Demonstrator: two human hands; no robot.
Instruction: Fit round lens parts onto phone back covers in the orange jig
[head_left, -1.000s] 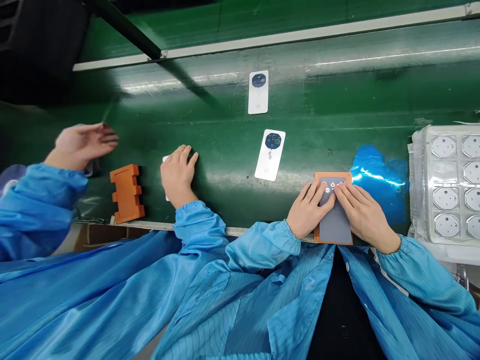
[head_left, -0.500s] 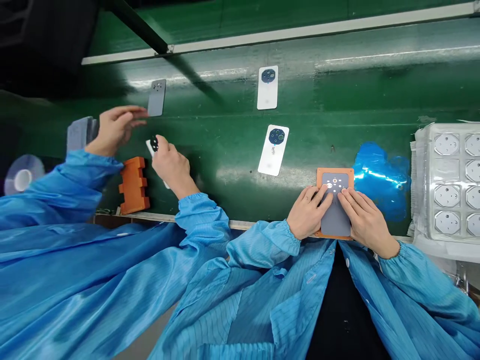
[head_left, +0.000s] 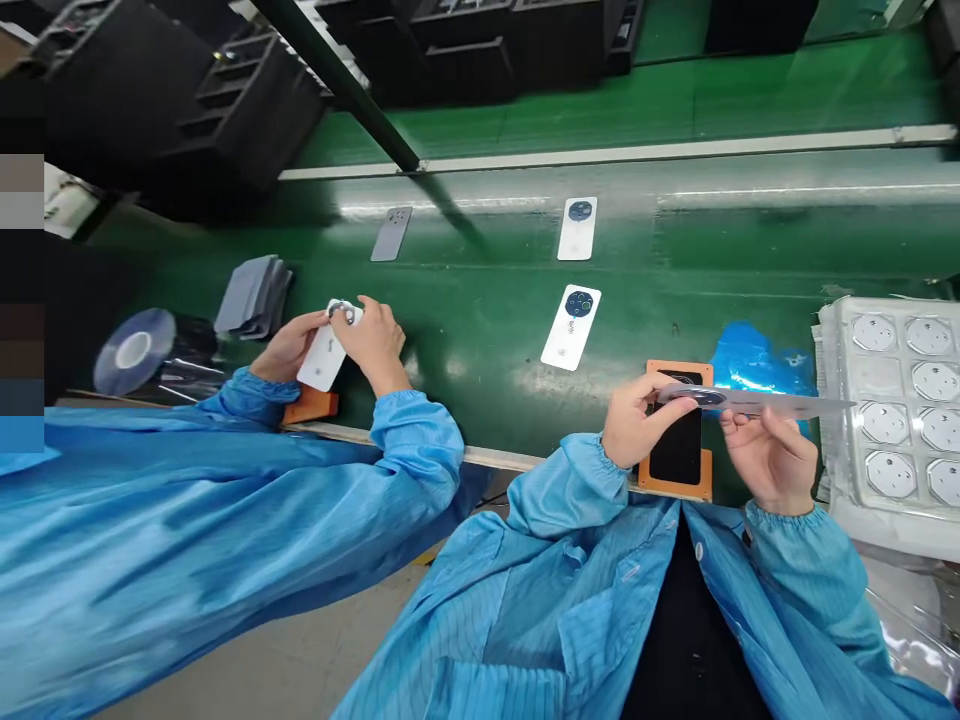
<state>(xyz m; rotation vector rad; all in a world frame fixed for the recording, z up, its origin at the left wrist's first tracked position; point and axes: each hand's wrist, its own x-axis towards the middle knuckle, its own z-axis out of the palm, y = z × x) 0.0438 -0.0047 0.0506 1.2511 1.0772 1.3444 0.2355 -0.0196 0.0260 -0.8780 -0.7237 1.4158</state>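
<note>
A thin grey phone back cover (head_left: 780, 403) is raised and tilted nearly edge-on above the jig, its dark camera area towards the left. My left hand (head_left: 636, 412) pinches its camera end between thumb and fingers. Below the other half, my right hand (head_left: 774, 462) has its fingertips closed on the lower edge. Beneath lies the orange jig (head_left: 706, 476) with a black inset, at the bench's front edge; the cover and my left hand hide part of it. Blue film (head_left: 757, 355) lies crumpled behind the cover.
To the left, a co-worker's hands hold a white phone back cover (head_left: 322, 360) over another orange jig (head_left: 311, 408). Two white covers (head_left: 571, 345) and a grey cover (head_left: 391, 235) lie on the green bench. White trays of round parts (head_left: 892, 475) stand right; a tape roll (head_left: 133, 350) lies left.
My hands have lifted the grey cover off the orange jig and tilted it, baring the black inset. The co-worker's hands have come together on the white cover. The view has shifted.
</note>
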